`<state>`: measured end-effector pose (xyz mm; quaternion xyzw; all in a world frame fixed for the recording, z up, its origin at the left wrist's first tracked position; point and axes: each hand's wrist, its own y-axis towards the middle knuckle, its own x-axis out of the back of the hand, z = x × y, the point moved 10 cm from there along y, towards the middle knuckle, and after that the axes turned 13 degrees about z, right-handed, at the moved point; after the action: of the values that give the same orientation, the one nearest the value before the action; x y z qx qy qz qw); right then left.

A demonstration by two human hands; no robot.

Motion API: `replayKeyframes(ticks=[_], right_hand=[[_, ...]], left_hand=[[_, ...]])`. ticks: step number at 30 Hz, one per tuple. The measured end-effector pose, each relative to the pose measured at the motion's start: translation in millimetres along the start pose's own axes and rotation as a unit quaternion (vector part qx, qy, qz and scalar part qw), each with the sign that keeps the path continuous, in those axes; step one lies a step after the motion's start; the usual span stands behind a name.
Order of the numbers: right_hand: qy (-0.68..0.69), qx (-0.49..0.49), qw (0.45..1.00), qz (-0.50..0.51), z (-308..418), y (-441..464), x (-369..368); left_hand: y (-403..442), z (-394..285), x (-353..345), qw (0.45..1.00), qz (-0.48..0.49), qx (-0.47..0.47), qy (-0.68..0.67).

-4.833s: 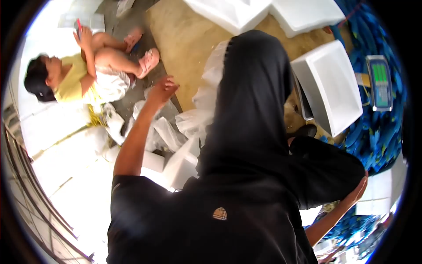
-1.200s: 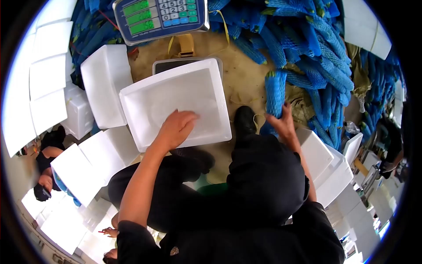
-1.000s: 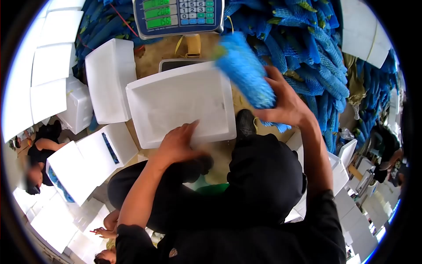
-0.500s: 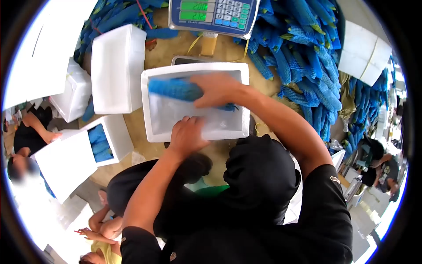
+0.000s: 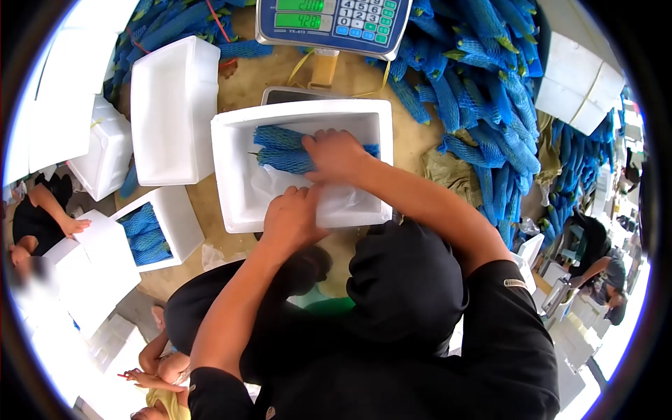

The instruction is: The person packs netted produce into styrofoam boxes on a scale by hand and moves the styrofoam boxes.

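A white foam box (image 5: pixel 218 168) stands in front of me with a thin clear plastic liner (image 5: pixel 262 185) inside. Long vegetables in blue netting (image 5: pixel 280 148) lie side by side along its far half; their exact kind is hidden by the net. My right hand (image 5: pixel 339 157) reaches in from the right, its fingers curled over their right part, slightly blurred. At the near wall, my left hand (image 5: pixel 290 217) has bent fingers over the rim, close to the liner. A digital scale display (image 5: pixel 332 24) with green readouts stands behind the box.
Blue-netted vegetables are heaped at the far right (image 5: pixel 483 105) and far left (image 5: pixel 175 31). An upright foam box (image 5: pixel 175 112) stands to the left, beside another box holding netted pieces (image 5: pixel 145 234). Other people sit at the left and right edges.
My right hand has gone down with the netted vegetable, which now rests in the box. The lower scale reading has risen. My left hand stays at the near rim.
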<state>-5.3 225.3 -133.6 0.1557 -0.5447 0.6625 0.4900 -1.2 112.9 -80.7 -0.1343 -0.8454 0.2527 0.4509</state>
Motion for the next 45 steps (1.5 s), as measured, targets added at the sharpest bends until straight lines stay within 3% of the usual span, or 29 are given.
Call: replayKeyframes(ticks=[3,6,11,12,15,18,21,24,27,31,33,35,37,41,42,43,45], right_hand=[[-0.033,0.084,0.992,-0.084,16,-5,2],[-0.066,0.049,0.981,-0.177,27,-17,4],[0.105,-0.039,0.992,0.060,17,-2,-4],[0.151,-0.045,0.982,0.102,17,-3,-12],[0.061,-0.036,0.997,0.007,3,6,-14],[-0.059,0.021,0.982,-0.179,18,2,-12],[0.136,-0.063,0.982,0.111,4,0,-15],[0.162,-0.116,0.973,0.120,-14,-2,-36],[0.048,-0.073,0.991,-0.103,-13,-5,-22],[0.007,-0.048,0.999,-0.013,1,13,-25],[-0.097,0.028,0.963,-0.249,27,-7,7],[-0.132,0.036,0.954,-0.267,24,-3,-2],[-0.020,-0.006,0.977,-0.213,-9,15,-19],[-0.016,-0.060,0.985,-0.162,-2,43,-31],[-0.013,-0.053,0.995,-0.087,0,34,-22],[0.107,0.021,0.994,0.020,3,7,4],[0.256,0.123,0.948,-0.145,-2,-71,80]], left_hand=[[6,0,2,1.000,0.020,0.007,0.007],[6,2,-4,0.999,0.047,0.023,0.008],[-1,0,4,0.997,-0.064,-0.040,-0.005],[-1,-2,0,0.999,-0.037,-0.030,-0.005],[5,-2,5,1.000,-0.005,-0.016,0.004],[0,-2,2,1.000,-0.013,-0.021,0.002],[0,-3,1,1.000,-0.005,-0.018,-0.003],[2,-2,-3,1.000,0.010,-0.010,0.004],[2,-4,1,1.000,0.013,0.012,0.005],[1,0,-8,0.999,0.006,-0.006,0.039],[5,0,-6,0.999,0.018,0.018,0.029],[5,-4,-4,0.998,0.024,0.015,0.053],[6,-3,-7,0.997,0.001,0.024,0.067],[4,2,-6,0.997,0.017,0.028,0.071],[2,4,-6,0.998,0.002,0.011,0.061],[3,3,-8,0.999,-0.010,-0.007,0.046],[4,-4,-6,0.999,-0.021,-0.021,0.044]])
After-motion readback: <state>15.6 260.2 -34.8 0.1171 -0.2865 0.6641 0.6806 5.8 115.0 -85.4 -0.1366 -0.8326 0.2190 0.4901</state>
